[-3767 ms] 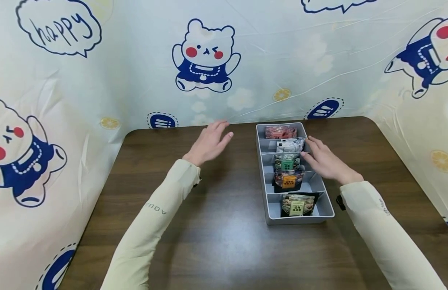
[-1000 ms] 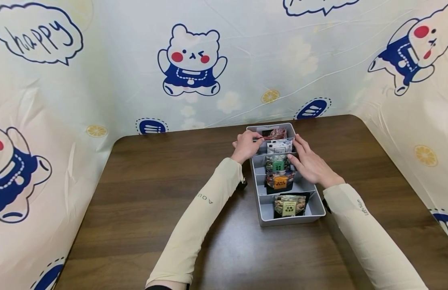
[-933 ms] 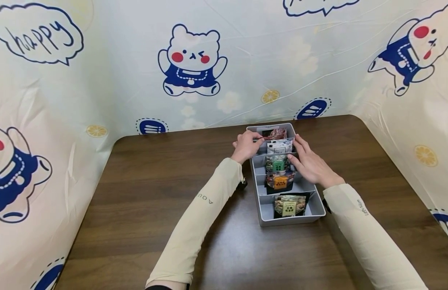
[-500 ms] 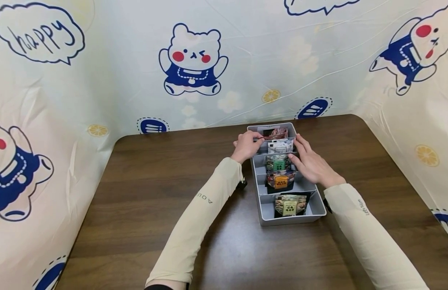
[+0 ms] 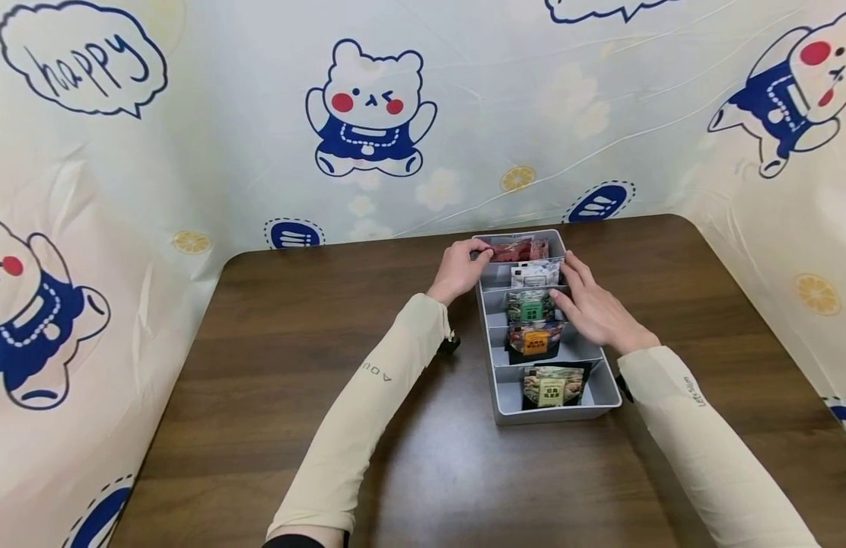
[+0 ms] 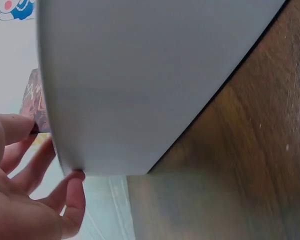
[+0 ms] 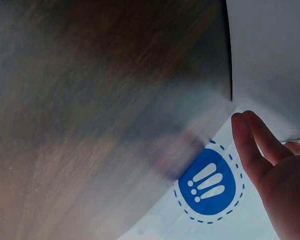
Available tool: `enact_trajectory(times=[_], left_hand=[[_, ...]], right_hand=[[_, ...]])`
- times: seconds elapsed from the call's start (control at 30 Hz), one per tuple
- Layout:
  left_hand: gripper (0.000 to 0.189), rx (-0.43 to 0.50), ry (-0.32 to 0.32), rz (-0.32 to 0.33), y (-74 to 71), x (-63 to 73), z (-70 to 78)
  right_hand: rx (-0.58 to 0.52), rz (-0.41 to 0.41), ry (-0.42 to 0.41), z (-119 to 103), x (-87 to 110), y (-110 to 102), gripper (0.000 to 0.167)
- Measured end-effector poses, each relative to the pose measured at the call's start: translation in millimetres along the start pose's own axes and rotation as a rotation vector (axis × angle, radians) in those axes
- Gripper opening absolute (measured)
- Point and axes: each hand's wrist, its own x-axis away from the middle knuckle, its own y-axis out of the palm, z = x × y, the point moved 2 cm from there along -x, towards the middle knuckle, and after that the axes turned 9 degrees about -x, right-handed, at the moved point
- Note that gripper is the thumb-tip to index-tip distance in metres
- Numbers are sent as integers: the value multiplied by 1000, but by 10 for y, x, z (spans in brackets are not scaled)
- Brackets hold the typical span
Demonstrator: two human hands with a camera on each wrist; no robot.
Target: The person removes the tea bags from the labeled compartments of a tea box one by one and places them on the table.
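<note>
My left hand (image 5: 457, 270) is at the far left corner of a grey divided box (image 5: 560, 416). Its thumb and forefinger pinch the corner of a red snack packet (image 5: 522, 250), which shows above the rim in the left wrist view, while other fingertips are at the box's outer wall (image 6: 130, 75). On the opposite side, my right hand (image 5: 601, 312) lies along the box with fairly straight fingers, thumb over the rim. Nearer compartments hold a white packet (image 5: 535, 274), a green-labelled packet (image 5: 530, 306), an orange-labelled packet (image 5: 535, 342) and a black packet with a pale green label (image 5: 554, 384).
The box stands on a dark wooden table (image 5: 313, 365), close to its back edge. A printed cartoon cloth (image 5: 259, 114) hangs behind the table and along both sides.
Over these frames my left hand has come from above the table to the far compartment and pinched the red packet. Since half a second ago that packet has shifted left; my right hand has stayed put.
</note>
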Motion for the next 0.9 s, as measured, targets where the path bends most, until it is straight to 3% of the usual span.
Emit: enact_trajectory(times=[0.4, 0.6, 0.9], left_hand=[[23, 69, 79, 119, -171, 24, -51], [20, 113, 137, 160, -258, 55, 40], [20, 172, 146, 202, -466, 91, 45]], right_hand=[[-17, 5, 0, 2, 1, -10, 75], [-22, 5, 0, 1, 3, -4, 75], [-21, 2, 5, 11, -3, 3, 76]])
